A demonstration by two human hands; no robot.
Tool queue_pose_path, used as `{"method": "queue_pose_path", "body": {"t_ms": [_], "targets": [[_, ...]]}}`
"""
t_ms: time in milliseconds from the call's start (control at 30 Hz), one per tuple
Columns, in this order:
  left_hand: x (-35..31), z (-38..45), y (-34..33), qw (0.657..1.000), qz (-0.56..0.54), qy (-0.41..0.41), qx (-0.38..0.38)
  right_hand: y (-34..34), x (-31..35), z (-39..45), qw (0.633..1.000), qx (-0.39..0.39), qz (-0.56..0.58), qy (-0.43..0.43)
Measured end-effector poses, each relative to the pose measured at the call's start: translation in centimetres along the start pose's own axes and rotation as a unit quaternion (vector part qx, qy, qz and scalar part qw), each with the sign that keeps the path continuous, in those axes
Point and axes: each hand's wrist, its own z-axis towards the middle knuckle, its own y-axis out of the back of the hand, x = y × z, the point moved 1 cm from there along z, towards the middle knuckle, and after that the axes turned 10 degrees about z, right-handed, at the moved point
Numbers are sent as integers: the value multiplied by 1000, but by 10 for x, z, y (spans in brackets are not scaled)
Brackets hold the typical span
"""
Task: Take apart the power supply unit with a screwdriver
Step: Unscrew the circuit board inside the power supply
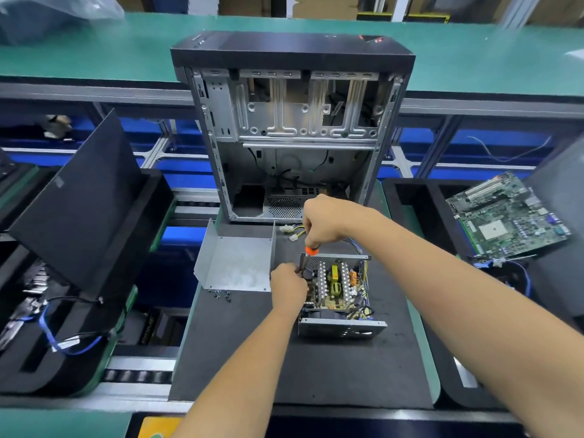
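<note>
Lying under the opened power supply unit [338, 292], seemingly foam black mat [316, 368].

Bare mat [284, 368] lies open before the power supply [338, 292]; cover [235, 263] crowds left, case [292, 137] seemingly blocks behind.

Your right hand [325, 220] grips the screwdriver [311, 250] upright over the open power supply unit [338, 295]. Your left hand [288, 287] holds its left edge. The removed cover [235, 265] lies beside it.

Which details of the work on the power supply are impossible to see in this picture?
- Head view: screwdriver tip and its screw, hidden behind the left hand and power supply wall.
- Screwdriver handle top, wrapped by the right hand.
- Loose screws on the mat: too small to count.
</note>
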Motion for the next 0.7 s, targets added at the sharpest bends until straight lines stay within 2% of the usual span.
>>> {"method": "queue_pose_path", "body": {"t_ms": [233,500,700], "targets": [[6,-1,-6,1000,-21,22,-5,0,2,0,1000,17,-18,11],[26,-13,-9,989,-145,33,14,-1,10,-1,998,29,-59,16],[28,-11,-13,989,-143,36,12,-3,10,-6,998,17,-59,15]]}}
